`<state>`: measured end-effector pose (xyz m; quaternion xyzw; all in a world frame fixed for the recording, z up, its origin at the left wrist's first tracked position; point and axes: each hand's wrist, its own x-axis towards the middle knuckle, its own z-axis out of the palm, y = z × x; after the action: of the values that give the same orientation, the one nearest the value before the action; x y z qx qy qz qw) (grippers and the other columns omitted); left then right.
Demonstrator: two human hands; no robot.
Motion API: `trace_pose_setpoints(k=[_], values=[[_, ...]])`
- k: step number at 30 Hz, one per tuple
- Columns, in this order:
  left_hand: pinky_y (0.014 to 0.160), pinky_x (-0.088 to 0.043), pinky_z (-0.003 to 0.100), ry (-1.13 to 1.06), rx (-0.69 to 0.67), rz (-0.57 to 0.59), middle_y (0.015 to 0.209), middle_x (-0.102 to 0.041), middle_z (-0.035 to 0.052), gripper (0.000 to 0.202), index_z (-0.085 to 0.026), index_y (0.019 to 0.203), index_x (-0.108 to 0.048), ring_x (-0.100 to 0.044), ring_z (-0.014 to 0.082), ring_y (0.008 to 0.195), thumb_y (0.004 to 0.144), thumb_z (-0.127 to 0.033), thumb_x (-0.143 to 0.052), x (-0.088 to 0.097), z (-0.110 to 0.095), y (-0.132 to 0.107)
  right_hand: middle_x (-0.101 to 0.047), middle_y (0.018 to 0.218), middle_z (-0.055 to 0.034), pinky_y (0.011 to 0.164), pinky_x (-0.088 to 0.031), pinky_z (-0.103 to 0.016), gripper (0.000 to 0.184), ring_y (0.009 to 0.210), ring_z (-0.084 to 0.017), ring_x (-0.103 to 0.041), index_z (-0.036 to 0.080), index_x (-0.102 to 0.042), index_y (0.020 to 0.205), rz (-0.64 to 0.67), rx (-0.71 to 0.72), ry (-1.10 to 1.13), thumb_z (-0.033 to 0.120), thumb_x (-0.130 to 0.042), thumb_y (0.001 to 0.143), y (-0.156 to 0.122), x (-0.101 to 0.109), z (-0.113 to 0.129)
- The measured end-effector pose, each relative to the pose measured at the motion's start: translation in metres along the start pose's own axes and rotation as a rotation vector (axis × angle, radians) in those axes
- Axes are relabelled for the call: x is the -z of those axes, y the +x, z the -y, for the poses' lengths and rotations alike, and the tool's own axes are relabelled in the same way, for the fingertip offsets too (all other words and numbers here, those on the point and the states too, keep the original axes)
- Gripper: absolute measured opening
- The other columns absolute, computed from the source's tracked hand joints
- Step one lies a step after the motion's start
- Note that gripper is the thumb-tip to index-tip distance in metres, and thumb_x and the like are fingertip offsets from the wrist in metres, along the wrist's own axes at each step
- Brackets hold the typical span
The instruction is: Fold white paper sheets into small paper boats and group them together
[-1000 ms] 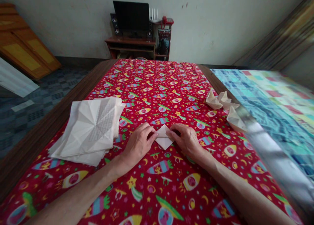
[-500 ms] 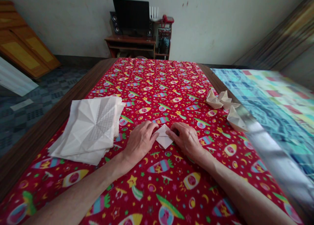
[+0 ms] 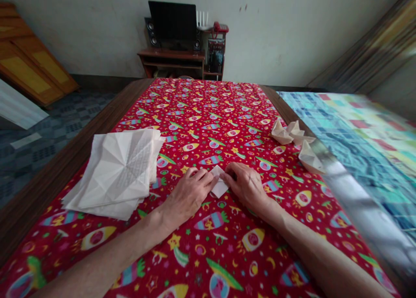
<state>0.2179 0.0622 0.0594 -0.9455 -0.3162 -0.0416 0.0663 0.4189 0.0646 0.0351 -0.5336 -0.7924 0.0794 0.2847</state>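
A small folded white paper (image 3: 219,184) lies on the red patterned tablecloth (image 3: 208,116) in front of me. My left hand (image 3: 189,193) presses on its left side with curled fingers that cover part of it. My right hand (image 3: 246,186) pinches its right edge with bent fingers. Both hands rest on the cloth and meet over the paper.
A stack of creased white sheets (image 3: 118,170) lies to the left. Several folded paper pieces (image 3: 294,137) sit near the table's right edge. A bed with a blue checked cover (image 3: 364,142) stands on the right. A desk with a monitor (image 3: 173,21) is against the far wall.
My left hand has slid to the right over the folded paper, so less of it shows. My right hand has stayed nearly in place.
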Motion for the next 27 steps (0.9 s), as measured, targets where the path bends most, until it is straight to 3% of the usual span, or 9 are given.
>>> trace_pose_setpoints(k=[4,9,12,15,17,20,27], values=[[0.087,-0.036,0.039,0.022,-0.005,0.013,0.109,-0.057,0.0067,0.038,-0.014,0.129,-0.047,-0.047,0.0231,0.101,0.091,-0.011,-0.039,0.003,-0.002,-0.001,-0.059,0.071,0.0004,0.061,-0.036,-0.024,0.016,0.065,-0.013,-0.053,0.02,-0.054,0.078,0.002,-0.03,0.032,0.031,-0.054,0.09,0.0,0.003,-0.002],[0.086,-0.036,0.039,0.015,0.015,0.006,0.11,-0.057,0.0056,0.038,-0.016,0.128,-0.046,-0.047,0.0228,0.1,0.092,-0.011,-0.039,0.003,-0.002,0.0,-0.062,0.068,0.0006,0.056,-0.04,-0.022,0.015,0.059,-0.012,-0.054,0.019,-0.061,0.076,-0.103,-0.229,0.256,0.029,-0.059,0.086,-0.004,0.014,-0.007],[0.086,-0.036,0.039,0.003,0.005,0.013,0.109,-0.057,0.006,0.038,-0.017,0.129,-0.046,-0.047,0.0227,0.099,0.092,-0.011,-0.039,0.004,-0.002,0.0,-0.065,0.079,-0.003,0.062,-0.041,-0.023,0.016,0.07,-0.013,-0.058,0.019,-0.066,0.089,-0.092,-0.098,0.209,0.027,-0.053,0.09,-0.012,0.024,-0.002],[0.085,-0.037,0.038,-0.008,0.003,0.013,0.11,-0.058,0.0064,0.041,-0.017,0.131,-0.044,-0.047,0.023,0.1,0.091,-0.009,-0.038,0.003,-0.001,0.0,-0.062,0.074,-0.0035,0.055,-0.033,-0.024,0.025,0.065,-0.014,-0.054,0.019,-0.065,0.106,0.104,0.11,-0.066,0.021,-0.045,0.092,-0.021,0.028,0.006],[0.085,-0.036,0.039,-0.007,-0.002,0.003,0.112,-0.058,0.0067,0.042,-0.017,0.132,-0.043,-0.047,0.0237,0.102,0.091,-0.009,-0.038,0.002,-0.001,-0.001,-0.059,0.067,-0.0023,0.051,-0.025,-0.026,0.028,0.059,-0.014,-0.05,0.02,-0.064,0.109,0.199,0.173,-0.258,0.017,-0.044,0.089,-0.025,0.029,0.009],[0.087,-0.036,0.04,0.013,-0.016,-0.006,0.113,-0.058,0.0074,0.042,-0.016,0.131,-0.044,-0.047,0.0244,0.103,0.09,-0.009,-0.038,0.001,-0.001,-0.001,-0.058,0.065,-0.0017,0.05,-0.019,-0.029,0.029,0.057,-0.014,-0.047,0.021,-0.064,0.108,0.247,0.185,-0.395,0.015,-0.047,0.086,-0.027,0.027,0.01],[0.089,-0.037,0.04,-0.007,-0.009,0.021,0.115,-0.06,0.0061,0.039,-0.015,0.128,-0.048,-0.048,0.0236,0.105,0.091,-0.009,-0.038,0.007,-0.001,-0.001,-0.058,0.063,-0.0005,0.049,-0.018,-0.029,0.028,0.055,-0.014,-0.047,0.023,-0.066,0.108,0.21,0.145,-0.429,0.018,-0.046,0.089,-0.032,0.03,0.004]])
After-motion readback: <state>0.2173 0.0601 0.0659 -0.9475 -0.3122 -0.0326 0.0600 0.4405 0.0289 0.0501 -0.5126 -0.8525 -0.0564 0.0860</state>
